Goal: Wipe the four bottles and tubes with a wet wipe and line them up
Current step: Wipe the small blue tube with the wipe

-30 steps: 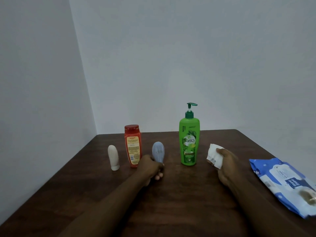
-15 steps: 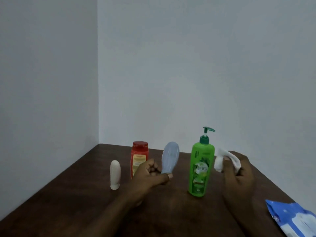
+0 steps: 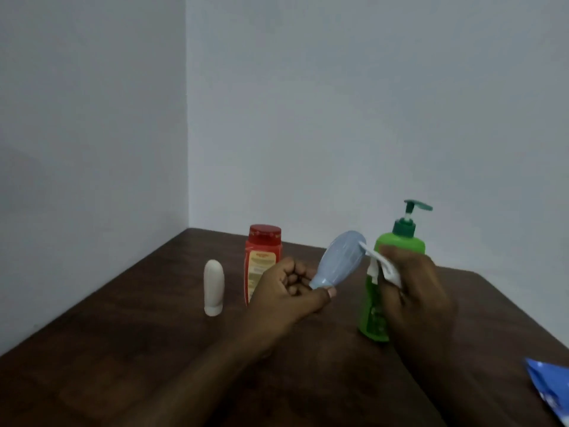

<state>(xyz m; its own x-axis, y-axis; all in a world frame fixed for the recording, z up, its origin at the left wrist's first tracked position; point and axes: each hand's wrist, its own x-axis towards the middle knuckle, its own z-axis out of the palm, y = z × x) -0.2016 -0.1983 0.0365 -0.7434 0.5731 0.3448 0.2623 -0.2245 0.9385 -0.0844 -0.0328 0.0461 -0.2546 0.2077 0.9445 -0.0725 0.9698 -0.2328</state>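
My left hand (image 3: 286, 292) grips the cap end of a pale blue tube (image 3: 338, 260), which is lifted off the table and tilts up to the right. My right hand (image 3: 412, 288) holds a white wet wipe (image 3: 380, 266) that touches the tube's upper right edge. Behind my right hand stands a green pump bottle (image 3: 400, 245), partly hidden. A red bottle (image 3: 261, 257) stands upright behind my left hand. A small white tube (image 3: 213, 288) stands on its cap at the left.
The dark wooden table (image 3: 138, 349) sits in a corner between two pale walls. A blue wet-wipe pack (image 3: 551, 386) lies at the table's right, cut off by the frame's edge.
My left hand has lifted the blue tube off the table and tilted it to the right. My right hand has brought the wipe over to the tube. The camera has tipped upward.
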